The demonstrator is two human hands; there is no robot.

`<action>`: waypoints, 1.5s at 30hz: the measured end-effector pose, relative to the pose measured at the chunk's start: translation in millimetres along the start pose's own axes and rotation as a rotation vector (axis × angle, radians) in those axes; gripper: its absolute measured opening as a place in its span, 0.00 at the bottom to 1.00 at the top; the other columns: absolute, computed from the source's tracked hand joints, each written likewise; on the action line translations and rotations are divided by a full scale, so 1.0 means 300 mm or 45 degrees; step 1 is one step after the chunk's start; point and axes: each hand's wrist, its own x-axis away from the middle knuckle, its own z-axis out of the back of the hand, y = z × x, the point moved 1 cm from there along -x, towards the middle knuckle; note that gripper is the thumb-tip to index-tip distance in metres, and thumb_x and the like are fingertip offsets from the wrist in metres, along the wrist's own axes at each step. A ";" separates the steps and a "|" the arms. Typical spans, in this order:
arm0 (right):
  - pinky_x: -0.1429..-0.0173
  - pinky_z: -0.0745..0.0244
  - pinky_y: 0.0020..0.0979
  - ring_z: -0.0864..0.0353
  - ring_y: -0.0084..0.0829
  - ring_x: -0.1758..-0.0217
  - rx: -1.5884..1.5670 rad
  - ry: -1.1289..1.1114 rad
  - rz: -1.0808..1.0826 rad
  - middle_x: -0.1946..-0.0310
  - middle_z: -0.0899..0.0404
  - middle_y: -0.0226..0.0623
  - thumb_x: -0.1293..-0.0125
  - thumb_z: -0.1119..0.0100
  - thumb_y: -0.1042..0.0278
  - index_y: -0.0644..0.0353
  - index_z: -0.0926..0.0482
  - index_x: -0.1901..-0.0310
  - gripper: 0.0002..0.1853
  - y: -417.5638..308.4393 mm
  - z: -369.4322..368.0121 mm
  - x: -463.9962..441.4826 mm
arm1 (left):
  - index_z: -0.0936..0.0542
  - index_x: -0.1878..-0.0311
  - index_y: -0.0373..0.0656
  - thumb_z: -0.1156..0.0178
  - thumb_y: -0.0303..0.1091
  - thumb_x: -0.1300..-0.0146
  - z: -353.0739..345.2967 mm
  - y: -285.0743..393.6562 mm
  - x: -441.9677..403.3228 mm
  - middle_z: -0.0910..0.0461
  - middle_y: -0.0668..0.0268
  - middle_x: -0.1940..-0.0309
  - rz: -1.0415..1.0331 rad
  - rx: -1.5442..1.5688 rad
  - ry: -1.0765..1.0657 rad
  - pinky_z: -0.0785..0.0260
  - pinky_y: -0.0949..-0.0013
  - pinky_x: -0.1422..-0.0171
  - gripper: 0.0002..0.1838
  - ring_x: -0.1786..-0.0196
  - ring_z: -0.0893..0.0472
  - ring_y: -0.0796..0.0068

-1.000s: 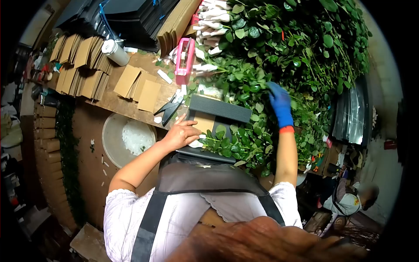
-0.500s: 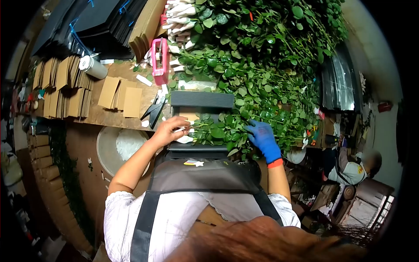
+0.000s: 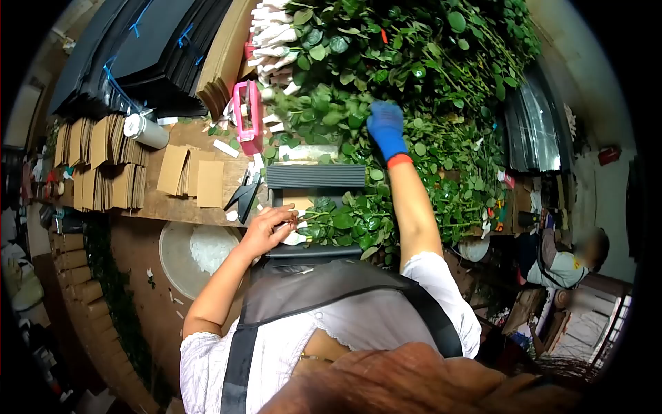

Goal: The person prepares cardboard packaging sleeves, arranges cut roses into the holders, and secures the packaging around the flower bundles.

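Observation:
My bare left hand (image 3: 265,231) is at the black-edged holder, its fingers curled at the white-wrapped heads (image 3: 295,239) of a leafy rose bunch (image 3: 345,219). The bunch lies across the holder, heads to the left. A dark ribbed flap (image 3: 317,176) stands just behind it. My right hand (image 3: 386,131), in a blue glove with a red cuff, is closed over leafy rose stems (image 3: 334,110) on the pile farther back. Leaves to the left of the glove are blurred by motion. Its fingertips are partly hidden in the foliage.
A pink tape dispenser (image 3: 247,117) and black scissors (image 3: 244,196) lie left of the holder. Cardboard pieces (image 3: 210,183), a white bottle (image 3: 146,131) and black sheets (image 3: 162,62) are farther left. Below the table edge stands a basin (image 3: 176,259). A person (image 3: 562,265) is at the right.
My right hand has moved from the bunch on the holder up and back to the stem pile, where leaves now blur. My left hand has stayed by the white-wrapped heads. The view has shifted slightly.

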 end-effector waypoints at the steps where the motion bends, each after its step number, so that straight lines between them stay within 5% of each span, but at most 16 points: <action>1: 0.37 0.29 0.43 0.22 0.46 0.43 -0.155 0.135 0.009 0.47 0.20 0.41 0.38 0.40 0.66 0.51 0.20 0.50 0.14 0.001 0.084 0.020 | 0.16 0.47 0.43 0.36 0.31 0.35 -0.007 -0.007 0.011 0.17 0.56 0.41 0.020 0.021 0.014 0.31 0.60 0.38 0.14 0.44 0.18 0.57; 3: 0.37 0.28 0.44 0.21 0.45 0.44 -0.349 0.577 0.265 0.47 0.19 0.41 0.41 0.39 0.70 0.53 0.19 0.47 0.18 0.007 0.249 0.065 | 0.16 0.46 0.42 0.41 0.31 0.32 0.002 0.005 0.007 0.18 0.55 0.41 0.046 -0.004 0.003 0.32 0.59 0.37 0.14 0.44 0.20 0.57; 5: 0.35 0.27 0.44 0.21 0.45 0.42 -0.437 0.289 0.287 0.45 0.18 0.41 0.42 0.39 0.73 0.55 0.19 0.44 0.21 0.083 0.263 0.117 | 0.15 0.46 0.43 0.42 0.31 0.31 0.003 0.007 -0.002 0.17 0.57 0.42 -0.029 -0.053 0.032 0.32 0.59 0.39 0.14 0.47 0.21 0.58; 9: 0.34 0.26 0.42 0.18 0.49 0.42 -0.532 0.476 0.452 0.44 0.17 0.44 0.39 0.40 0.77 0.57 0.19 0.42 0.22 0.083 0.571 0.294 | 0.15 0.55 0.44 0.36 0.30 0.37 -0.039 -0.016 -0.027 0.15 0.59 0.49 -0.085 -0.162 0.173 0.30 0.60 0.44 0.08 0.52 0.21 0.57; 11: 0.31 0.28 0.44 0.21 0.44 0.38 -0.420 0.482 0.477 0.43 0.18 0.38 0.50 0.44 0.84 0.54 0.17 0.43 0.29 0.104 0.621 0.412 | 0.17 0.62 0.43 0.35 0.29 0.40 -0.058 -0.013 -0.025 0.15 0.58 0.56 -0.110 -0.139 0.253 0.30 0.60 0.47 0.04 0.56 0.20 0.55; 14: 0.33 0.27 0.45 0.20 0.45 0.41 -0.352 0.277 0.610 0.44 0.18 0.39 0.51 0.41 0.83 0.51 0.19 0.41 0.32 0.064 0.711 0.517 | 0.17 0.55 0.45 0.34 0.31 0.40 -0.059 -0.034 -0.021 0.16 0.59 0.57 0.176 0.119 0.147 0.28 0.61 0.46 0.10 0.51 0.19 0.57; 15: 0.35 0.26 0.45 0.20 0.46 0.43 -0.347 0.138 0.589 0.45 0.17 0.38 0.51 0.40 0.83 0.50 0.20 0.41 0.32 0.065 0.707 0.553 | 0.17 0.50 0.46 0.33 0.33 0.39 -0.020 0.013 -0.027 0.17 0.58 0.53 0.359 0.208 0.040 0.27 0.62 0.44 0.13 0.48 0.18 0.58; 17: 0.37 0.25 0.45 0.20 0.46 0.45 -0.338 -0.139 0.550 0.47 0.17 0.38 0.52 0.37 0.82 0.47 0.21 0.40 0.34 0.085 0.655 0.625 | 0.21 0.43 0.47 0.30 0.35 0.39 -0.045 -0.033 -0.042 0.18 0.56 0.49 0.071 0.255 0.192 0.26 0.60 0.43 0.21 0.47 0.17 0.55; 19: 0.42 0.25 0.45 0.20 0.48 0.48 -0.262 -0.298 0.415 0.51 0.17 0.39 0.50 0.36 0.80 0.46 0.21 0.41 0.31 0.126 0.562 0.705 | 0.29 0.35 0.45 0.26 0.30 0.48 -0.070 -0.061 -0.016 0.17 0.57 0.48 0.300 0.172 0.216 0.25 0.62 0.43 0.36 0.46 0.15 0.58; 22: 0.45 0.25 0.46 0.20 0.50 0.50 -0.179 -0.433 0.276 0.53 0.18 0.42 0.47 0.36 0.79 0.48 0.21 0.42 0.28 0.178 0.452 0.799 | 0.32 0.30 0.47 0.27 0.31 0.48 -0.076 -0.090 -0.010 0.18 0.55 0.47 0.231 0.221 0.221 0.25 0.62 0.42 0.40 0.46 0.16 0.56; 26: 0.44 0.25 0.44 0.20 0.49 0.50 -0.161 -0.439 0.188 0.52 0.18 0.41 0.46 0.36 0.78 0.48 0.20 0.44 0.26 0.182 0.392 0.840 | 0.30 0.30 0.48 0.29 0.37 0.42 -0.041 -0.026 -0.025 0.23 0.58 0.38 0.265 0.218 0.190 0.27 0.60 0.37 0.35 0.39 0.20 0.56; 31: 0.42 0.25 0.44 0.19 0.48 0.48 -0.063 -0.429 0.231 0.49 0.17 0.40 0.45 0.35 0.73 0.49 0.18 0.46 0.22 0.134 0.312 0.828 | 0.20 0.40 0.45 0.32 0.30 0.43 -0.040 -0.026 -0.034 0.19 0.61 0.48 0.177 0.205 0.178 0.27 0.62 0.40 0.25 0.45 0.19 0.61; 36: 0.28 0.32 0.35 0.23 0.34 0.34 -1.248 -0.978 -0.340 0.39 0.20 0.41 0.35 0.35 0.60 0.60 0.24 0.35 0.27 0.357 0.216 0.754 | 0.21 0.39 0.43 0.34 0.25 0.44 -0.048 -0.024 -0.041 0.21 0.56 0.48 0.095 0.178 0.206 0.28 0.62 0.39 0.26 0.45 0.20 0.57; 40: 0.39 0.23 0.41 0.17 0.47 0.44 -0.176 -0.367 -0.354 0.47 0.16 0.46 0.33 0.42 0.53 0.50 0.17 0.44 0.19 0.253 0.374 0.431 | 0.21 0.38 0.45 0.32 0.25 0.43 -0.059 -0.027 -0.036 0.20 0.58 0.48 0.149 0.209 0.204 0.29 0.61 0.38 0.27 0.44 0.20 0.56; 42: 0.39 0.23 0.40 0.17 0.47 0.44 -0.605 -0.042 -0.044 0.47 0.16 0.45 0.33 0.41 0.54 0.50 0.17 0.45 0.18 0.209 0.243 0.275 | 0.21 0.38 0.45 0.32 0.24 0.44 -0.057 -0.023 -0.037 0.20 0.57 0.48 0.160 0.217 0.187 0.29 0.61 0.38 0.27 0.44 0.21 0.55; 45: 0.38 0.24 0.41 0.17 0.45 0.45 -0.144 0.107 0.137 0.44 0.17 0.43 0.36 0.40 0.57 0.48 0.17 0.47 0.17 0.130 0.005 0.082 | 0.21 0.38 0.45 0.32 0.24 0.45 -0.055 -0.023 -0.041 0.20 0.57 0.48 0.153 0.204 0.186 0.29 0.62 0.38 0.28 0.44 0.20 0.55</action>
